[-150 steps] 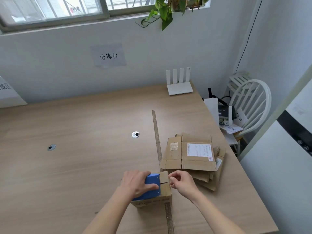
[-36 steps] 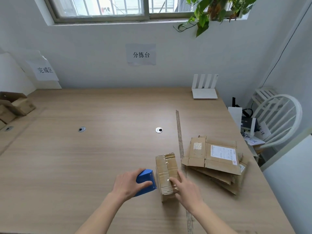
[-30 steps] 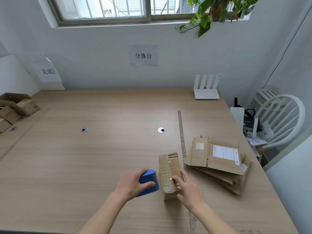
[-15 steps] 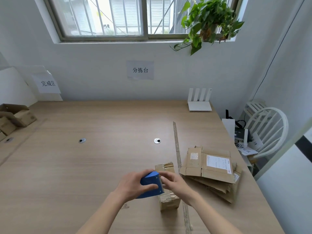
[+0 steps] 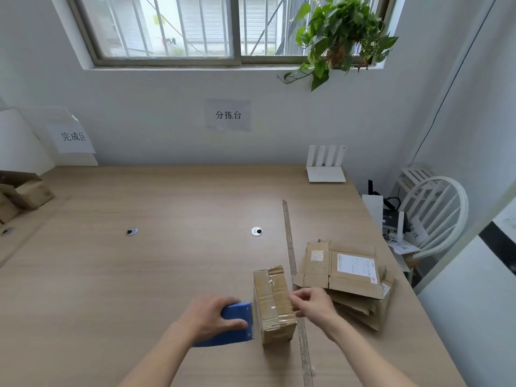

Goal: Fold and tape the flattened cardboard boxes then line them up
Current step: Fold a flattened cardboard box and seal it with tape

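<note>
A small folded cardboard box (image 5: 273, 300) stands on the wooden table (image 5: 139, 275) with clear tape along its top seam. My left hand (image 5: 206, 317) grips a blue tape dispenser (image 5: 237, 325) just left of the box. My right hand (image 5: 312, 304) hovers at the box's right side with fingers curled in a pinch; what it pinches is not visible. A stack of flattened cardboard boxes (image 5: 346, 277) lies to the right.
A long strip of tape (image 5: 293, 269) runs across the table beside the box. Finished boxes (image 5: 19, 196) sit at the far left under a paper sign. A white router (image 5: 325, 166) stands at the back; a white chair (image 5: 430, 216) is off the right edge.
The dispenser has come off the box top and now sits to its left. My right hand has shifted from the box top to its right side. The camera has tilted up.
</note>
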The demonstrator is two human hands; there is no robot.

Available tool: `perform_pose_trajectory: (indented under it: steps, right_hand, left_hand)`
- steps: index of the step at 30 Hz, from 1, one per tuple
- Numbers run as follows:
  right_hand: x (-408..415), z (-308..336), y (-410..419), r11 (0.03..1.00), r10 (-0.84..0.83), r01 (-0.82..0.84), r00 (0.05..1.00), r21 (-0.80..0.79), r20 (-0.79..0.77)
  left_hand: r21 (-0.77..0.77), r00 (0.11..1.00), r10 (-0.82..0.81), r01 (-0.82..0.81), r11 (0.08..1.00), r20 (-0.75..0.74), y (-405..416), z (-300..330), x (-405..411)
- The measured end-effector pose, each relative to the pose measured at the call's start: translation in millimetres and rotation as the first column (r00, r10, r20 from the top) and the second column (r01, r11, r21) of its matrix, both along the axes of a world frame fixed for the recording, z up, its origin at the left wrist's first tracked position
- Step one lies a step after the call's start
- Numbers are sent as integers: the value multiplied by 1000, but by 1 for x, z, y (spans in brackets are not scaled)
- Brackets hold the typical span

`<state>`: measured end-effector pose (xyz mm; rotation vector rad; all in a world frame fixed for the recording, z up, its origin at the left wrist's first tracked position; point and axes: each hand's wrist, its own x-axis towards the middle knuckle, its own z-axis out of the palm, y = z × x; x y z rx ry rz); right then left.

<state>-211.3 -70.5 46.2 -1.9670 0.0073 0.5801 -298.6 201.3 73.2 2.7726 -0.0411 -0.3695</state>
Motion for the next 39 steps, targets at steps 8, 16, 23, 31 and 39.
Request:
perform_pose_trajectory:
  steps: [8, 16, 23, 31, 39]
  right_hand:
    - [7, -41, -29, 989, -86, 64, 982, -132, -166]
    - [15, -55, -23, 970, -112, 71, 979, -231, -168]
    - [15, -75, -12, 935, -121, 69, 984, -347, -129]
    - [-1, -66, 7, 828, 83, 42, 977, -559, 197]
    - [-24, -79, 61, 788, 286, -204, 957, -580, 51]
  left_hand:
    - [20, 991, 73, -71, 997, -110, -10, -32, -2]
    - [90, 987, 82, -70, 993, -138, -10, -55, 11]
    - [138, 976, 102, -76, 988, -194, -20, -78, 16]
    - [150, 977, 142, -119, 981, -157, -31, -91, 20]
    - [155, 973, 168, -143, 978, -161, -24, -89, 17]
